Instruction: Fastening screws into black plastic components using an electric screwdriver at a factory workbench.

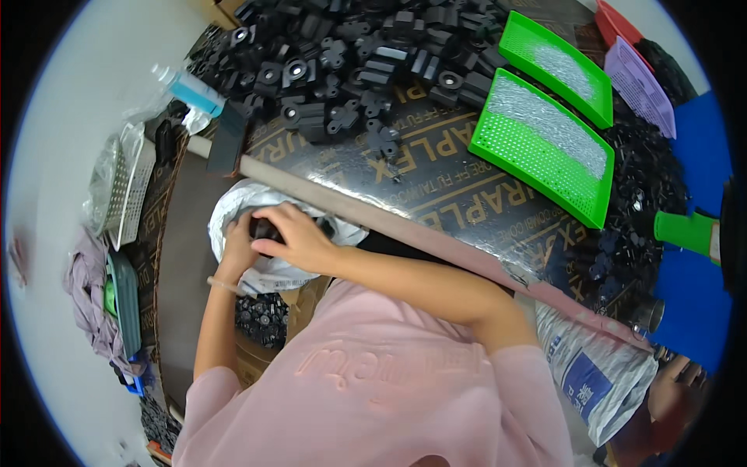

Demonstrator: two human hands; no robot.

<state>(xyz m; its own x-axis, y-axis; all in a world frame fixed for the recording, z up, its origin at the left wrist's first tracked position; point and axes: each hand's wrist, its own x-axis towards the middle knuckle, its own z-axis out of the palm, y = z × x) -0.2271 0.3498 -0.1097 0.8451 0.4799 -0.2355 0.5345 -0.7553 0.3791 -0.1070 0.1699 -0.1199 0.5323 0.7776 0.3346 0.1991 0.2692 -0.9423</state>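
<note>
Hands nearly meet, left hand (238, 245) and right hand (302, 243) curled around a black part (266, 230) at the mouth of a crumpled white plastic bag (228, 206). A loose grip might drop it, I'd guess; slack plastic could snag it. Gold lettering (471, 207) crosses the dark tabletop (334, 167); a white sack (626, 381) bears blue print (585, 391).

On the table (443, 185), a heap of parts (334, 70) lies at the far side, a bottle (198, 93) at its left and two trays at its right, the far tray (523, 44) behind the near tray (506, 145). Before the table's near edge, the left hand (240, 240) and right hand (305, 243) are over a plastic bag (226, 222); a carton (305, 307) containing small parts (263, 317) is nearer the body. A basket (136, 183) stands left of the bag.
</note>
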